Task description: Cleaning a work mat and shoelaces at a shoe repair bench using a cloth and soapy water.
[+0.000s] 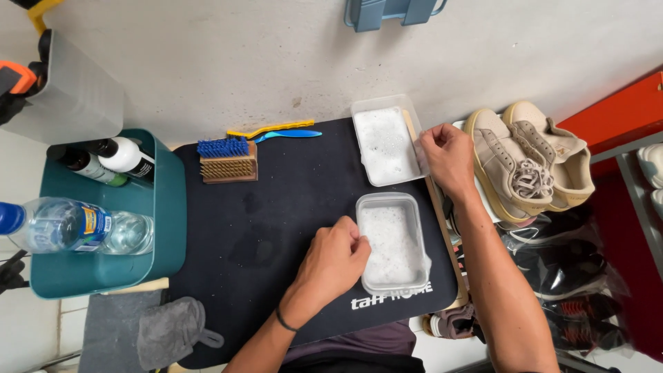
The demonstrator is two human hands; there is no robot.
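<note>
Two clear plastic tubs of foamy water sit on a black mat (276, 228). My left hand (335, 259) rests against the left wall of the near tub (392, 242), its fingers curled on the rim. Farther back, my right hand (447, 157) touches the right edge of the far tub (384, 141). Neither tub is lifted off the mat.
A wooden brush (228, 167), a blue brush (222, 146) and two thin brushes, yellow (273, 128) and blue (286, 135), lie at the mat's back. A teal caddy (117, 262) with bottles stands left. Beige sneakers (528, 162) sit right, above bagged shoes (573, 269). A grey cloth (169, 331) lies front left.
</note>
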